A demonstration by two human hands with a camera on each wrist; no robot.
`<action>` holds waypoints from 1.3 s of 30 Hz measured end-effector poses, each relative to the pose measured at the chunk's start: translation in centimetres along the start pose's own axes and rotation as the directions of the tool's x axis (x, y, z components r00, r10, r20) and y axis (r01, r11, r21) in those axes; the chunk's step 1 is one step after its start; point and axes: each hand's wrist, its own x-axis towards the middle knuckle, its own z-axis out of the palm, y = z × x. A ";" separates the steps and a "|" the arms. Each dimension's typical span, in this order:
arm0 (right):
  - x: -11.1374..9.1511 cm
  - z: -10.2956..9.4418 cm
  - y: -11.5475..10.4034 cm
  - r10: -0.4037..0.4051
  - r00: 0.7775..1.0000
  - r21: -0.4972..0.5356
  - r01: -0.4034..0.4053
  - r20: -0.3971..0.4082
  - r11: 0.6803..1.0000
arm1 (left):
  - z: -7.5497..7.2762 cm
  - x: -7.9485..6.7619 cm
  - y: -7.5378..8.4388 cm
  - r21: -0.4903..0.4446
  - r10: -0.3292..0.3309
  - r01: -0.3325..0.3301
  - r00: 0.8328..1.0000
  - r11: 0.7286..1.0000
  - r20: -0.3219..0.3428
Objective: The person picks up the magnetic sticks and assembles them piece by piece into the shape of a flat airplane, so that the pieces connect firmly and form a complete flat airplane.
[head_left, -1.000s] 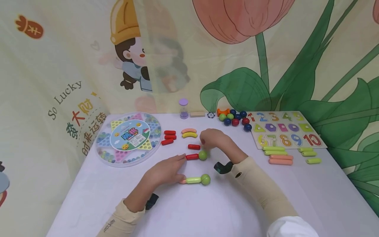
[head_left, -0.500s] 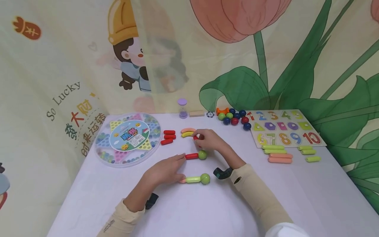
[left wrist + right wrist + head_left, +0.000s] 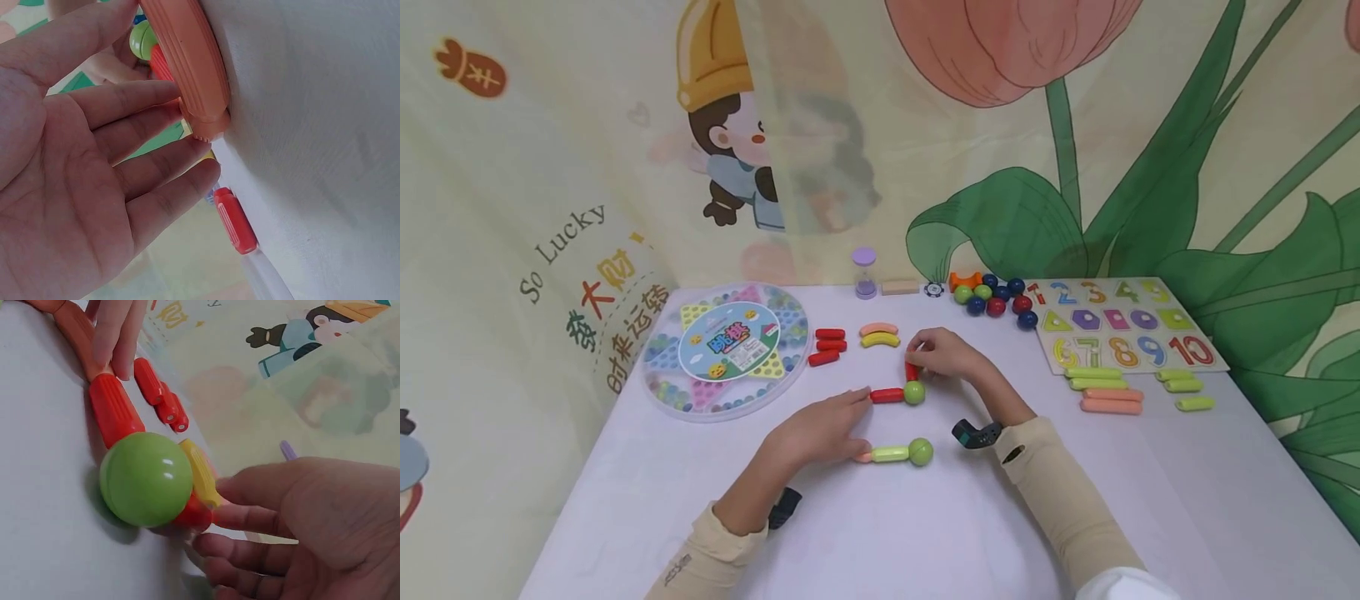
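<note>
My left hand (image 3: 822, 429) spreads over curved orange rods (image 3: 190, 59), its fairly straight fingertips touching them in the left wrist view. Most of these rods are hidden under the hand in the head view. Out of the hand's far side runs a red rod (image 3: 887, 396), ending at a green ball (image 3: 914, 392). Nearer, by the thumb, a light green rod (image 3: 891, 454) meets another green ball (image 3: 921, 452). My right hand (image 3: 953, 354) pinches a short red rod (image 3: 195, 515) between thumb and fingers, its lower end right at the far green ball.
Several red rods (image 3: 831, 346) and a yellow curved rod (image 3: 880, 340) lie beyond the hands. A round marble game board (image 3: 651, 392) is at left. Coloured balls (image 3: 996, 308) and a number puzzle board (image 3: 1210, 371) stand back right, with green rods (image 3: 1093, 373) before it.
My right hand first closed on the lone red rod, lifted it toward the yellow curved rod, then brought it back right, upright at the far green ball. My left hand stayed still.
</note>
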 end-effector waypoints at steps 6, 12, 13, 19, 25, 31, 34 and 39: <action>1.7 0.3 -3.6 -0.226 0.974 -0.220 0.220 -0.004 0.950 | 0.0 0.0 0.0 -0.026 -0.008 0.008 1.000 1.000 0.006; 4.5 2.5 -8.7 -0.446 0.856 -0.386 0.516 0.261 0.765 | -0.1 -0.1 -0.2 -0.032 0.020 -0.020 1.000 0.999 -0.009; 4.9 3.0 -9.3 -0.449 0.845 -0.406 0.534 0.291 0.742 | -0.2 -0.1 -0.3 -0.032 0.027 -0.027 1.000 0.999 -0.009; 5.8 5.3 -11.7 -0.414 0.836 -0.498 0.547 0.360 0.673 | -0.3 -0.4 -0.7 -0.024 0.110 -0.111 0.993 0.994 -0.040; 5.2 5.6 -11.3 -0.394 0.845 -0.514 0.534 0.362 0.672 | 0.0 -0.1 -0.6 -0.010 0.154 -0.155 0.986 0.988 -0.066; 3.5 2.8 -8.4 -0.438 0.888 -0.203 0.459 0.142 0.865 | 0.1 -0.1 -0.2 -0.063 0.069 -0.071 0.997 0.996 -0.022; 0.8 1.3 -6.7 -0.437 0.898 -0.003 0.437 0.047 0.899 | 0.0 0.0 -0.2 -0.056 0.042 -0.043 0.999 0.998 -0.009; -4.7 0.2 -2.5 -0.312 0.946 0.154 0.296 0.091 0.943 | 0.2 -0.1 -0.2 -0.041 0.024 -0.024 1.000 0.999 -0.010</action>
